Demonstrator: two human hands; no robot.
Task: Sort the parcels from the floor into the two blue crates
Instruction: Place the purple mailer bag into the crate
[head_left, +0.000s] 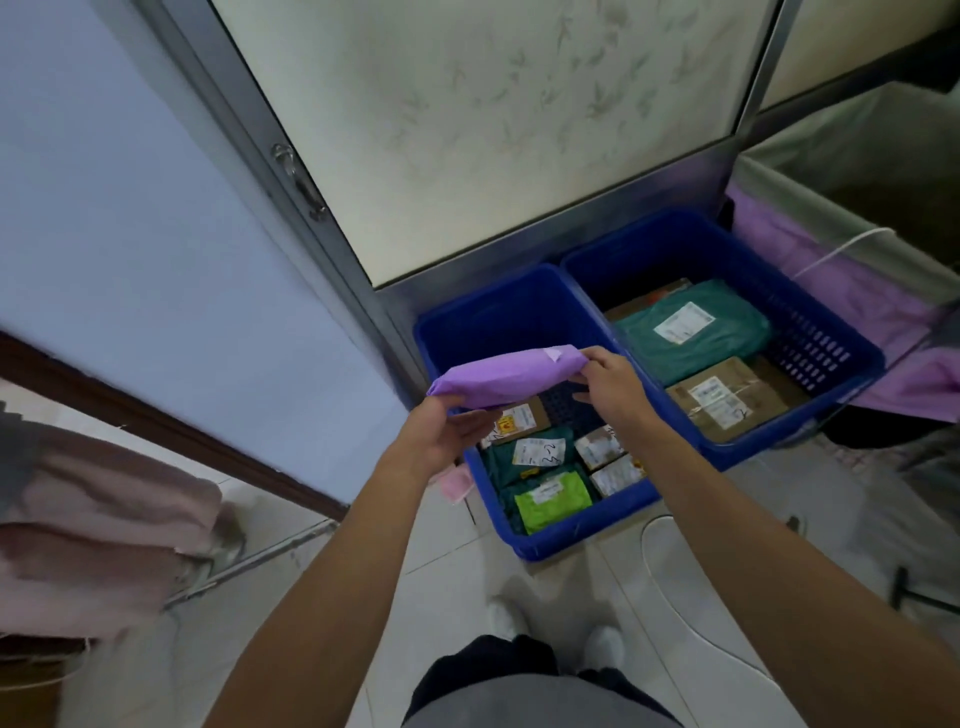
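I hold a purple soft parcel (506, 375) level above the left blue crate (519, 312). My left hand (441, 431) grips its left end and my right hand (610, 382) grips its right end. Below it the left crate holds several small parcels, among them a lime green one (553, 503) and a dark green one with a white label (530, 452). The right blue crate (810, 332) holds a large teal parcel (691, 332) and a brown box (727, 397).
Both crates stand on the tiled floor against a frosted glass door (493, 130). A pink slip (456, 486) lies left of the left crate. Purple cloth (852, 296) hangs at the right. Folded pink fabric (104, 519) is at the left. My feet (556, 629) are near the crates.
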